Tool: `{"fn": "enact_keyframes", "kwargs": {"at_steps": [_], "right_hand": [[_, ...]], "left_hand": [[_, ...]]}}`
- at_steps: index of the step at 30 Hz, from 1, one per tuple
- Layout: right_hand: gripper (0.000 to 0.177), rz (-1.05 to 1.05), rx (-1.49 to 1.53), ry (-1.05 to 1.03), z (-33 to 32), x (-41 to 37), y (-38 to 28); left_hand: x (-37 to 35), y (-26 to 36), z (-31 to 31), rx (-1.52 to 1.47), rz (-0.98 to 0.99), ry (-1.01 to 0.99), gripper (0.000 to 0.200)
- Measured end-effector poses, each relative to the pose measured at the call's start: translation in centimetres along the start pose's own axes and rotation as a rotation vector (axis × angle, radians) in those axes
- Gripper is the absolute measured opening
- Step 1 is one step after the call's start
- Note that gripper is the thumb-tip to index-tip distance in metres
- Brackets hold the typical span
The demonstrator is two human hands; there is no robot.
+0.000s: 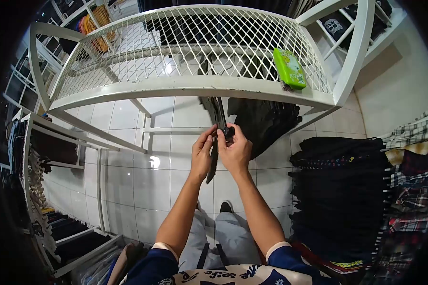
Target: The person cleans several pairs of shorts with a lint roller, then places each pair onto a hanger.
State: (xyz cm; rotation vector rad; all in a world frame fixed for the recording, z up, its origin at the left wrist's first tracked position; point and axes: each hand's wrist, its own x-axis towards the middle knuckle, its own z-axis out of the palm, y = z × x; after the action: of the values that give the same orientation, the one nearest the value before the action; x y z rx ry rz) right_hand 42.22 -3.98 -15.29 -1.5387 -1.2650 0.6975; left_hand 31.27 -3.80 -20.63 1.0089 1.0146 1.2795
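Note:
Both hands meet in front of the white mesh rack, on a dark garment (216,111) that hangs below its front bar. My left hand (203,154) has its fingers pinched on the garment's left side. My right hand (234,148) is closed on its right side, close to a small black part at the fingertips. The garment's lower end hangs down between the hands. More dark clothes (261,123) hang just to the right, under the rack.
The white mesh rack (185,86) spans the view ahead, with a green packet (290,69) on its right end. Stacked dark clothes (340,204) and checked shirts (413,197) are at the right. White shelves (83,235) with folded clothes stand at the left.

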Motion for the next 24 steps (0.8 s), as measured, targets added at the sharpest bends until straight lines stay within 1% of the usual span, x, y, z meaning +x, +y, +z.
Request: {"fn": "enact_keyframes", "kwargs": {"at_steps": [2, 3, 4, 7, 8, 10, 11, 12, 15, 16, 18, 19, 20, 22, 24], "right_hand": [[0.026, -0.080, -0.083, 0.088, 0.5, 0.2, 0.7], [0.026, -0.071, -0.050, 0.094, 0.4, 0.6, 0.8], [0.026, -0.035, -0.032, 0.101, 0.3, 1.0, 1.1], [0.024, -0.125, -0.083, 0.143, -0.5, 2.2, 1.8], [0.024, -0.123, -0.087, 0.145, -0.8, 2.8, 2.2], [0.024, -0.259, -0.132, 0.219, -1.3, 4.0, 2.6], [0.024, -0.188, -0.170, 0.203, -1.6, 4.7, 2.8], [0.024, -0.183, -0.172, 0.209, -2.0, 5.3, 3.1], [0.029, -0.054, -0.289, 0.202, -2.6, 6.6, 3.8], [0.029, -0.045, -0.288, 0.203, -2.7, 6.5, 4.2], [0.030, -0.050, -0.286, 0.310, -3.1, 6.5, 4.7], [0.035, -0.032, -0.283, 0.308, -3.2, 6.4, 4.8], [0.035, -0.024, -0.286, 0.310, -3.3, 6.1, 4.9], [0.041, -0.078, -0.339, 0.237, -3.6, 5.6, 4.9], [0.044, -0.105, -0.294, 0.224, -3.9, 5.2, 6.2]], "left_hand": [[0.3, 0.7, -0.1, -0.083, -0.066, -0.045, 0.039], [0.7, 0.1, -0.3, 0.011, -0.013, -0.074, 0.039], [1.1, -0.4, -0.5, -0.041, -0.052, -0.128, 0.038], [2.2, -1.4, 0.5, -0.082, -0.025, -0.153, 0.038], [2.5, -1.4, 1.0, -0.085, -0.028, -0.157, 0.038], [3.0, -1.3, 1.7, -0.074, -0.015, -0.173, 0.038], [3.5, -1.3, 2.1, -0.005, 0.004, -0.182, 0.038], [3.8, -1.3, 2.6, -0.005, 0.000, -0.189, 0.038], [4.9, -1.2, 3.9, -0.020, -0.025, -0.266, 0.039], [4.9, -1.0, 4.3, -0.017, -0.033, -0.269, 0.039], [5.1, -0.3, 5.3, -0.017, -0.116, -0.274, 0.042], [6.0, -1.5, 5.3, 0.001, -0.058, -0.309, 0.045], [6.6, -1.9, 5.7, 0.001, -0.066, -0.313, 0.045], [7.9, -1.8, 6.8, 0.040, -0.046, -0.242, 0.047], [8.9, -0.9, 7.8, 0.045, -0.079, -0.226, 0.050]]}}
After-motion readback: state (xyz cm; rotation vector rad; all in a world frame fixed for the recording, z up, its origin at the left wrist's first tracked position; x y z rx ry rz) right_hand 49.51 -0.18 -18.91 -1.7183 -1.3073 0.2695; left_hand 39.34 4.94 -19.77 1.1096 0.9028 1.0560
